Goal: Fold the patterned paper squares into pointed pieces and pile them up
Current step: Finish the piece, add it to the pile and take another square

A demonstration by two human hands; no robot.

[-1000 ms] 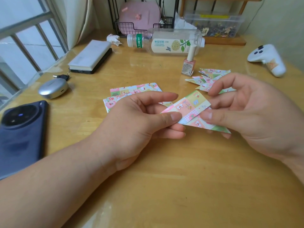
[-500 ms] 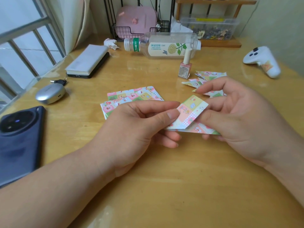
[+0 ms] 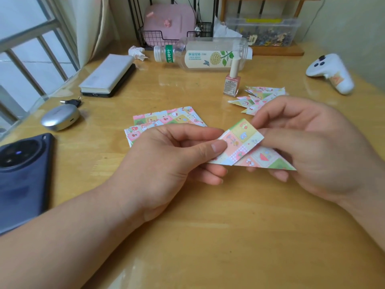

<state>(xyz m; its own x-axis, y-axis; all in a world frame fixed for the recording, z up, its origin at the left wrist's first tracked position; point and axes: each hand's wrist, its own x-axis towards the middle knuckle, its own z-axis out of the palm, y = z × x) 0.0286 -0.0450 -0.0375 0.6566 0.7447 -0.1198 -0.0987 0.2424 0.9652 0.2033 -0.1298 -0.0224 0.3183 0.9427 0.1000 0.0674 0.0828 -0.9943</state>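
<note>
You held the half-folded paper piece [image 3: 245,147] between both hands, apparently lifted off the tabletop [image 3: 208,236], probably so that your fingers could get under it and steady the crease. Your left hand [image 3: 166,161] had its grip closed on the piece's left end, thumb [image 3: 216,147] pressed flat on top of the turned-over flap, which likely pinned that fold in place. Your right hand [image 3: 312,147] had its grip pinched on the piece's right side, with the pointed corner poking out below the thumb; that end looked ready for the matching fold. Just beyond the piece and to its left lay the stack of unfolded squares [image 3: 166,117], near enough to draw the next sheet. Beyond the piece and to its right sat the pile of finished pointed pieces [image 3: 260,97], partly hidden by your right fingers, beside a nail polish bottle [image 3: 232,84]. Farther behind the piece a plastic bottle [image 3: 204,56] lay on its side, and well to its left a phone [image 3: 23,174] rested out of the way.
</note>
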